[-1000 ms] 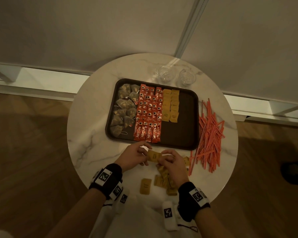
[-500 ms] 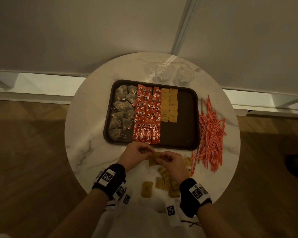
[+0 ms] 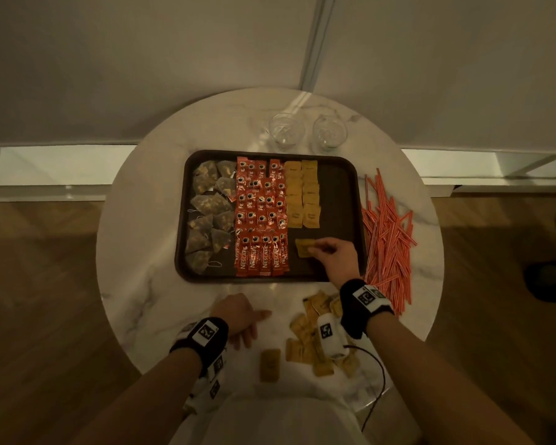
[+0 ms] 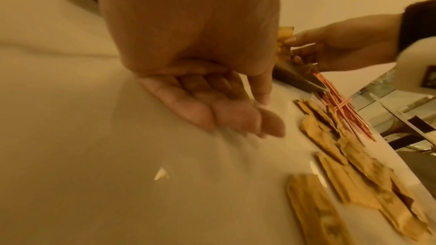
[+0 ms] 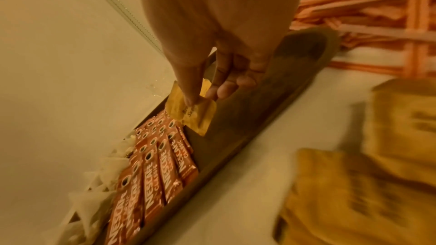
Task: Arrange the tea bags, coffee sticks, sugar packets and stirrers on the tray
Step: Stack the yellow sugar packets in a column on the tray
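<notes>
A dark tray (image 3: 341, 187) on the round marble table holds tea bags (image 3: 209, 216) at its left, red coffee sticks (image 3: 260, 220) in the middle and two columns of yellow sugar packets (image 3: 302, 194). My right hand (image 3: 329, 255) is over the tray's near right part and pinches a yellow sugar packet (image 3: 304, 247) (image 5: 191, 115) just beside the coffee sticks (image 5: 153, 170). My left hand (image 3: 241, 319) (image 4: 224, 115) rests on the table with loose fingers, holding nothing. Loose sugar packets (image 3: 315, 338) (image 4: 354, 174) lie near the front edge. Red stirrers (image 3: 387, 239) are heaped right of the tray.
Two clear glasses (image 3: 286, 131) (image 3: 329, 133) stand behind the tray by the table's far edge. One sugar packet (image 3: 269, 364) lies apart near the front edge. A cable (image 3: 376, 390) hangs from my right wrist. The tray's right strip is bare.
My right hand has carried a sugar packet from in front of the tray up over the tray. My left hand let go of it and drew back onto the table.
</notes>
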Action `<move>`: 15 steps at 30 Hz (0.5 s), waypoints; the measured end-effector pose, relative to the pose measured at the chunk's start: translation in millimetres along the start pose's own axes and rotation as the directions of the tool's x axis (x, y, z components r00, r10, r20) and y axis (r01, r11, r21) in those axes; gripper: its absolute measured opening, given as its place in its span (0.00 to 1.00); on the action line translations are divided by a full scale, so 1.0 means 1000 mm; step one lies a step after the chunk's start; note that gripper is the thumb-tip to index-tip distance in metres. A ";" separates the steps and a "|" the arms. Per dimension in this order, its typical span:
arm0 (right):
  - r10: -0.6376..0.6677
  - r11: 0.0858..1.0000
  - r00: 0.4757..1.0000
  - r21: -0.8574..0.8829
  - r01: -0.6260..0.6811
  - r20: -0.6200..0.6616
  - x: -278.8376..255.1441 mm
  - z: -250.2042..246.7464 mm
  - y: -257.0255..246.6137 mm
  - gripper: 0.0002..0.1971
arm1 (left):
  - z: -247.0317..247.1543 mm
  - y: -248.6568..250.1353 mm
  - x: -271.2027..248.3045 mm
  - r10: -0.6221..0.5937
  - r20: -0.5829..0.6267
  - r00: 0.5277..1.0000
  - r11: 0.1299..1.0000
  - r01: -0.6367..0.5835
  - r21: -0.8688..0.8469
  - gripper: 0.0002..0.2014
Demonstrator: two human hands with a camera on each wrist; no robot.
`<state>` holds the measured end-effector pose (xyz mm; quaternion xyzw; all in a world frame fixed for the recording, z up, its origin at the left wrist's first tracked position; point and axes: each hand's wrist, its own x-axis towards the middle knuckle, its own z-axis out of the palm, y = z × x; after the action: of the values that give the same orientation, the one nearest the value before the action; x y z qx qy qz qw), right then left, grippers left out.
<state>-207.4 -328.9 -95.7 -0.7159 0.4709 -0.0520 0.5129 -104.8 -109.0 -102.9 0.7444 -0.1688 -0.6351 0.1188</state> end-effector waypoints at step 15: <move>-0.066 0.976 0.996 -0.212 0.052 -0.058 0.056 0.028 -0.017 0.07 | 0.006 -0.008 0.009 0.052 -0.087 0.995 0.995 -0.045 0.084 0.30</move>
<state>-150.4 -350.0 -117.8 -0.7777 0.4685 -0.0401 0.4172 -108.4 -105.3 -115.3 0.7719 -0.2072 -0.5907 0.1108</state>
